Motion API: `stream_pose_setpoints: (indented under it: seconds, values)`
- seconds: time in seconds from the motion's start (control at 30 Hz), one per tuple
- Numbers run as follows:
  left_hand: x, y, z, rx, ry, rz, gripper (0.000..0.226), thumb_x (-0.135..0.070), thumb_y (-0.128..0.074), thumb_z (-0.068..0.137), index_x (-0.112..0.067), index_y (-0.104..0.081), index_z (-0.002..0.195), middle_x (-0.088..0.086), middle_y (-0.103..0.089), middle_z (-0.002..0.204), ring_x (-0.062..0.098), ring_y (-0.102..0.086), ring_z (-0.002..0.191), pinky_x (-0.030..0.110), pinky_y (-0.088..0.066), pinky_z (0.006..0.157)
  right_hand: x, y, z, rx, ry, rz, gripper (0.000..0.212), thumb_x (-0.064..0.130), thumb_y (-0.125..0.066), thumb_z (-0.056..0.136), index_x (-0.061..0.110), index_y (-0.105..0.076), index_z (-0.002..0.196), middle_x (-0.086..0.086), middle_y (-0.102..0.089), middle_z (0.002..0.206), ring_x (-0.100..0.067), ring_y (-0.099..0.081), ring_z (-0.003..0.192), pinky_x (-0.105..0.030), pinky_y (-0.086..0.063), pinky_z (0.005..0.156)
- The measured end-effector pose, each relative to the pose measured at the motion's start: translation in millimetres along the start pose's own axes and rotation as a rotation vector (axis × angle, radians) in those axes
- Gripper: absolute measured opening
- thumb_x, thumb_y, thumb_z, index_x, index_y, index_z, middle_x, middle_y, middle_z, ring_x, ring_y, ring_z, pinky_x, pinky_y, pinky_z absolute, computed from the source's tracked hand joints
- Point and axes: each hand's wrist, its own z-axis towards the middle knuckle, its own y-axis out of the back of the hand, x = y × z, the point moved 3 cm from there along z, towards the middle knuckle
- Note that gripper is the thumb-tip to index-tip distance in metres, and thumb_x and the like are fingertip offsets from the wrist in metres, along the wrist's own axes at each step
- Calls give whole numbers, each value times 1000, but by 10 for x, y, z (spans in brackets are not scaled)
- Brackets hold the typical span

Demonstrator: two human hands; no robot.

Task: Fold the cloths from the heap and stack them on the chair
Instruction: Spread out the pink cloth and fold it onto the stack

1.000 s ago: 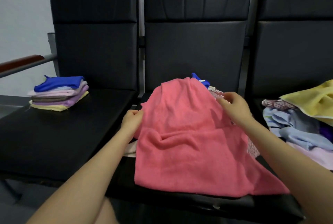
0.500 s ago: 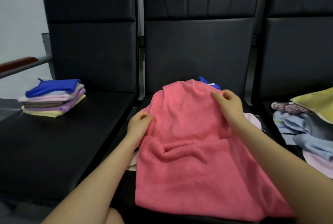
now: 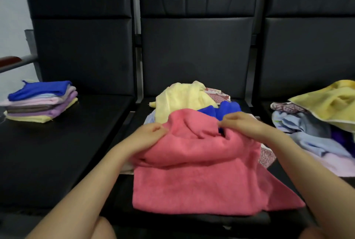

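L hand [image 3: 148,137] + R hand [image 3: 244,126] each pinch far edge of coral-pink terry cloth [image 3: 194,177] on mid seat; long axis 9–3, body hangs toward 6. Folded cloth stack [image 3: 41,102] at 10; L hand nearer.

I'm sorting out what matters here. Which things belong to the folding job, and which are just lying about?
Job:
pink cloth, gripped by left hand and right hand
heap
folded stack
left chair

Lying about:
armrest
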Motion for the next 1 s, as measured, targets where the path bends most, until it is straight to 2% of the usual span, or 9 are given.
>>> stream_pose_setpoints:
  seconds: [0.07, 0.23, 0.37, 0.47, 0.6, 0.7, 0.8, 0.93, 1.0]
  values:
    - [99, -71, -7, 107, 87, 130, 41, -51, -48, 95, -17, -67, 84, -2, -66, 90, 11, -60, 84, 25, -46, 74, -78, -99, 2, 100, -46, -55, 32, 46, -64, 86, 21, -62, 67, 7, -61, 72, -6, -56, 73, -31, -44, 78]
    - [123, 68, 102, -180, 89, -24, 24, -46, -58, 91, -24, -65, 90, -7, -63, 96, 12, -59, 93, 25, -42, 74, 6, 32, 90, -145, 37, 281, 31, 34, -63, 91, 7, -66, 77, -10, -70, 74, -24, -65, 81, -39, -51, 89]
    - [211, 23, 199, -53, 118, -16, 45, -43, -65, 87, -27, -55, 127, -6, -56, 119, 11, -55, 107, 27, -41, 91, 18, -29, 160, -72, -88, -122, 33, 50, -68, 84, 17, -69, 80, 1, -67, 78, -12, -60, 77, -33, -49, 82]
    - [245, 35, 265, -38, 129, -30, 31, -45, -69, 83, -28, -63, 107, -5, -62, 109, 13, -60, 99, 31, -48, 90, 91, -125, 116, 58, -154, -158, 35, 52, -67, 83, 18, -68, 76, 7, -62, 73, -10, -56, 75, -26, -46, 78]
    - [301, 178, 245, -22, 88, -69, 34, -42, -71, 83, -9, -69, 91, 9, -69, 92, 17, -64, 87, 31, -49, 77, 62, -187, 164, 29, -185, -201, 24, 39, -67, 87, 15, -72, 83, 3, -66, 81, -13, -59, 83, -29, -49, 86]
    - [420, 307, 157, 53, 148, -70, 31, -43, -71, 83, -13, -67, 79, 5, -65, 77, 14, -58, 74, 27, -43, 63, 45, -264, 206, -54, -132, 22, 13, 20, -67, 87, 15, -67, 75, 0, -62, 74, -15, -57, 79, -28, -49, 75]
    - [524, 426, 88, 13, 161, -140, 21, -36, -71, 84, -17, -71, 77, -1, -67, 74, 14, -59, 70, 27, -45, 60, 72, -177, 219, -213, -50, 545, 9, 21, -71, 82, 15, -66, 79, -10, -61, 79, -23, -56, 78, -37, -45, 74]
    - [269, 526, 153, -243, 52, -431, 14, -24, -66, 90, -15, -72, 82, -7, -59, 54, 10, -50, 53, 22, -40, 49, 202, 181, 307, -353, 15, 869, 12, 17, -63, 90, 8, -68, 96, -11, -68, 96, -21, -62, 86, -33, -48, 78]
    - [-14, 670, 361, -408, -22, -435, 11, -19, -64, 92, -12, -69, 84, -7, -57, 56, 4, -49, 47, 17, -37, 42, 323, 417, 392, -501, 37, 853, 8, 16, -63, 90, 13, -70, 87, -3, -69, 89, -14, -62, 81, -28, -49, 75]
